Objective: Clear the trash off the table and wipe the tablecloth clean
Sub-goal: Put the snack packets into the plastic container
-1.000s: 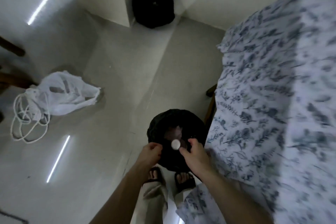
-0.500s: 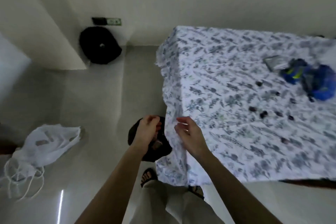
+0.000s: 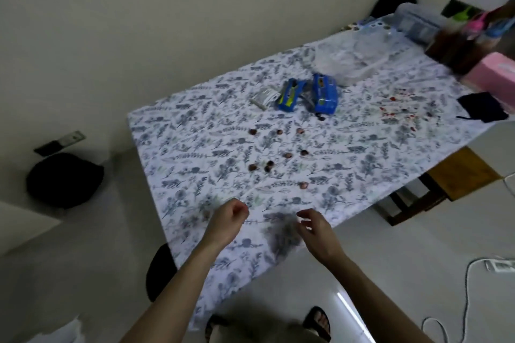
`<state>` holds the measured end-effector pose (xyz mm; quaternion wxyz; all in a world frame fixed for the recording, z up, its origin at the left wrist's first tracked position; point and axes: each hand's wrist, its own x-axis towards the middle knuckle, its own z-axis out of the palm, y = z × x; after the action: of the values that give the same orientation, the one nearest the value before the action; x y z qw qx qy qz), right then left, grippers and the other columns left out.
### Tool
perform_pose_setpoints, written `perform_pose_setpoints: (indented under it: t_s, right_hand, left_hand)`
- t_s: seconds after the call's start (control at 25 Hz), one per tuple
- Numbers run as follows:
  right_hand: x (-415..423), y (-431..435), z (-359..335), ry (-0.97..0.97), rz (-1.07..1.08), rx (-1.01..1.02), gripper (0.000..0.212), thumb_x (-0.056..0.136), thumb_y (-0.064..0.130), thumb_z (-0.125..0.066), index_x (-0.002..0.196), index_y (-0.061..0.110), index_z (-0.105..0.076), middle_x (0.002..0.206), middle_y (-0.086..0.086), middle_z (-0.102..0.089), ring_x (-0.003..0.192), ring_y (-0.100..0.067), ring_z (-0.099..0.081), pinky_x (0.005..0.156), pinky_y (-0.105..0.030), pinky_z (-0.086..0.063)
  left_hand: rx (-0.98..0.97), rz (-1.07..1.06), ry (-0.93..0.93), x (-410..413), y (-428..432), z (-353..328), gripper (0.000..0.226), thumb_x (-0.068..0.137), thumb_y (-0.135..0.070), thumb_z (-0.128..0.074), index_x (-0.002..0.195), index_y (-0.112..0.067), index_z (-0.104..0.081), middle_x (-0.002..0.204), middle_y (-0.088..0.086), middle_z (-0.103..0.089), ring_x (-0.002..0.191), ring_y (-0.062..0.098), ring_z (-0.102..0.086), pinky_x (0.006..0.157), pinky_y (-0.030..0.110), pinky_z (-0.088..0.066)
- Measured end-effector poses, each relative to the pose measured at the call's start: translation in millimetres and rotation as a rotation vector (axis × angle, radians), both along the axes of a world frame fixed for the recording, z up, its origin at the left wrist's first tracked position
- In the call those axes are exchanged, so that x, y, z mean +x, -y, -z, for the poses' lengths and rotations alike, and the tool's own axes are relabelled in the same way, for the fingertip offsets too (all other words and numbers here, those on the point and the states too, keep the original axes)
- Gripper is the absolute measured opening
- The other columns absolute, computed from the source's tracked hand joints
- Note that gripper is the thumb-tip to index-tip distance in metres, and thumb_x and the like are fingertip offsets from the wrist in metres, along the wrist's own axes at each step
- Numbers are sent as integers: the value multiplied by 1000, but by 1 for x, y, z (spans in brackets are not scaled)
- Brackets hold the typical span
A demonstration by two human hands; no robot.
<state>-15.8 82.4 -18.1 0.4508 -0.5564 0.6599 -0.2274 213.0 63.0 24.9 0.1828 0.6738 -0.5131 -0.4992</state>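
A white tablecloth [image 3: 211,147] with a blue leaf print covers the table. On it lie two blue snack wrappers [image 3: 324,95], a crumpled silver wrapper [image 3: 263,97], several small brown shells or pits [image 3: 267,166], and a red stain [image 3: 395,108] toward the right. A black cloth [image 3: 482,110] sits at the right edge. My left hand [image 3: 230,217] hovers over the near end of the cloth with fingers curled, holding nothing visible. My right hand [image 3: 313,227] is beside it, fingers loosely apart, empty. A black trash bin [image 3: 160,270] peeks from under the table's near corner.
A clear plastic container [image 3: 351,60], a pink tissue box [image 3: 496,72] and bottles [image 3: 459,44] crowd the far right end. A black round object [image 3: 64,179] sits by the wall at left. A wooden stool [image 3: 457,175] stands under the table; a white cable [image 3: 471,292] lies on the floor.
My view has swung up from the bin to the tabletop. Both hands rose from the bin and the cloth's hanging edge to above the near end of the table. The white cap is gone.
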Motion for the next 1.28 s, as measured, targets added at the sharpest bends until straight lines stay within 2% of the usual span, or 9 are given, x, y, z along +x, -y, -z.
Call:
perform_pose_setpoints:
  t_s: [0.08,0.2,0.36,0.52,0.68,0.8,1.04,1.28]
  right_hand:
    - [-50,9,0,-17,27,-15,26,92,19,-55,116,9,-56,119,-10,-57,105,-20,-59,79,-27,-51]
    - [-114,24,0,-52,40,-53,26,92,21,-57,115,10,-57,118,-11,-59,103,-21,-59,88,-33,-49]
    - [-173,39,-7,-79,71,-68,28,93,23,-56,118,11,-56,119,-9,-58,105,-21,-59,89,-34,-49]
    - [-208,65,-8,-90,93,-68,29,92,22,-56,118,10,-56,119,-9,-58,105,-21,-58,88,-31,-47]
    - [-224,100,-8,-126,27,-91,28,93,24,-55,118,13,-56,118,-7,-57,102,-17,-58,84,-26,-45]
    - [-232,136,-14,-136,4,-75,29,94,25,-54,121,15,-54,120,-4,-56,105,-17,-58,90,-31,-48]
    - [-231,195,-21,-130,-35,-46,29,95,23,-53,122,13,-53,119,-1,-56,106,-16,-58,91,-31,-50]
    - [-216,255,-18,-83,-142,-1,27,94,21,-53,120,15,-52,122,-5,-57,107,-16,-58,88,-28,-50]
  left_hand:
    - [-26,41,25,-47,9,-7,20,97,-28,-49,103,-13,-60,95,3,-62,88,21,-60,75,29,-46]
    - [-66,38,9,-111,23,-9,19,96,-26,-50,101,-12,-61,94,2,-63,86,20,-60,78,32,-48]
    - [-56,131,29,-181,43,-6,17,95,-25,-51,101,-14,-62,92,-8,-56,83,19,-59,68,22,-45]
    - [-85,210,50,-225,83,1,13,94,-23,-52,98,-15,-61,88,-5,-63,86,17,-62,70,21,-45]
    - [-120,191,13,-242,129,10,12,95,-20,-53,98,-12,-61,84,-9,-60,79,7,-58,68,18,-44]
    - [-132,162,-18,-243,164,21,12,94,-20,-53,98,-12,-61,84,-11,-60,81,3,-57,70,20,-44]
    - [-147,48,-37,-227,221,38,5,93,-15,-56,93,-17,-60,85,-12,-60,84,9,-58,71,12,-42]
    - [-104,-123,-40,-211,243,41,7,93,-14,-55,89,-16,-61,84,-6,-62,84,16,-60,68,20,-44]
